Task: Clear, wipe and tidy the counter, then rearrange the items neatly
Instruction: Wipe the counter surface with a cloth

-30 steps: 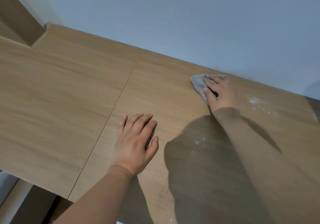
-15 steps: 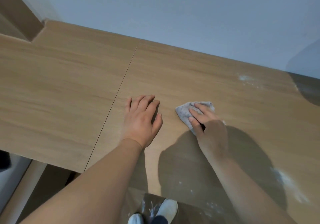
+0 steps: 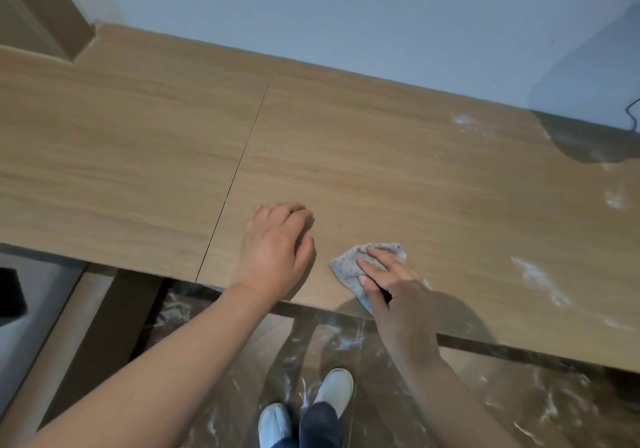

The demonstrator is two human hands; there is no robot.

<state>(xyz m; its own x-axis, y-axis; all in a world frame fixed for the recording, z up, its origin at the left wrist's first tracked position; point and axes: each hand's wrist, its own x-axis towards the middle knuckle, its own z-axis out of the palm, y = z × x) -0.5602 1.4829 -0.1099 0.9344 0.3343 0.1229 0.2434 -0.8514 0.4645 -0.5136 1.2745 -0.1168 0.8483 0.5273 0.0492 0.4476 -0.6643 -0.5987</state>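
Observation:
A small grey dotted cloth (image 3: 346, 267) lies on the wooden counter (image 3: 381, 170) close to its front edge. My right hand (image 3: 391, 291) presses down on the cloth, fingers laid over its top and thumb at its left side. My left hand (image 3: 277, 250) rests on the bare counter just left of the cloth and holds nothing. Its fingertips are bent down onto the wood. White powder smears (image 3: 536, 278) streak the counter to the right of the cloth.
More white powder (image 3: 616, 198) lies at the far right, and a patch of powder (image 3: 464, 120) sits near the pale wall. A seam (image 3: 239, 167) splits the counter left of my hands. A dark cable (image 3: 632, 115) hangs at the right edge. My shoes (image 3: 332, 392) stand on the dusty floor below.
My right hand dragged the cloth from the back by the wall to the front edge. My left hand slid slightly nearer and bent its fingers. The view tilted down, showing the floor.

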